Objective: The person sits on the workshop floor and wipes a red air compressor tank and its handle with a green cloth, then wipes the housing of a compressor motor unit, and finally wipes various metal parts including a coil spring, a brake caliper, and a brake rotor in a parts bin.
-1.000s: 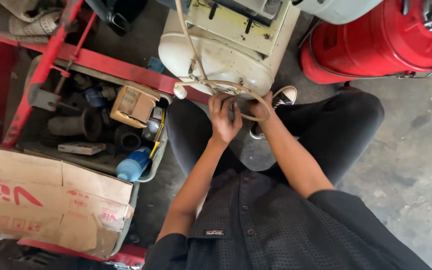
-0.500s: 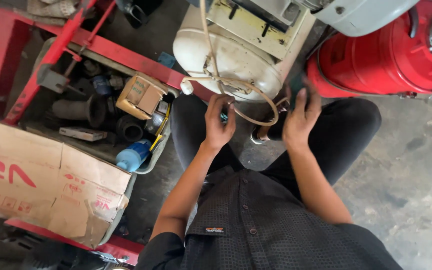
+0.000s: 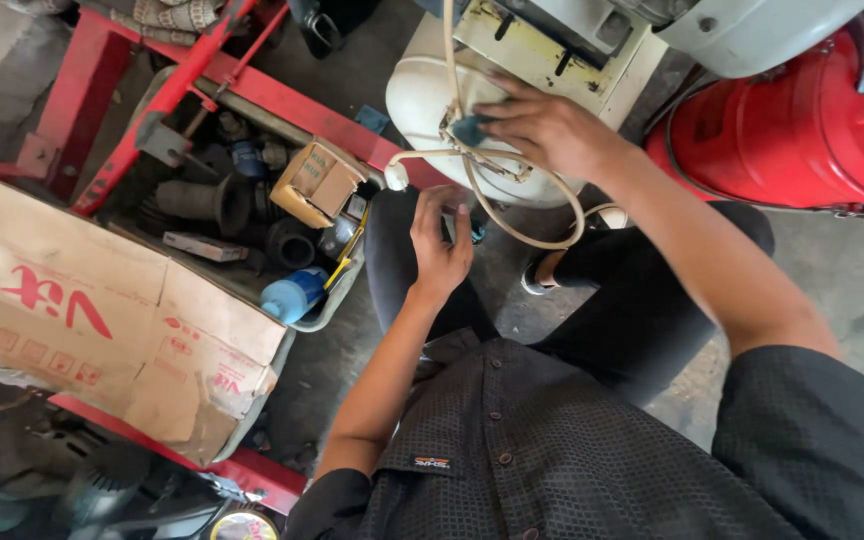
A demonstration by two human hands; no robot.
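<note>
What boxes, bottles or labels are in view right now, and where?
Large cardboard sheet: left, flattened, tan with red print.
Small carton: in the parts tray, tan and yellow, open flaps.
Blue bottle: tray's near edge, lying down, white cap.
Shirt label: on the dark shirt, small black patch.

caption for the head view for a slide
Seated person's right hand on a cream tank with a tube, left hand below, beside a parts tray.

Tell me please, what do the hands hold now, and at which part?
The right hand pinches a small dark blue piece by its edge, against the cream machine housing. The left hand seems closed on something small, but what it is cannot be told.
</note>
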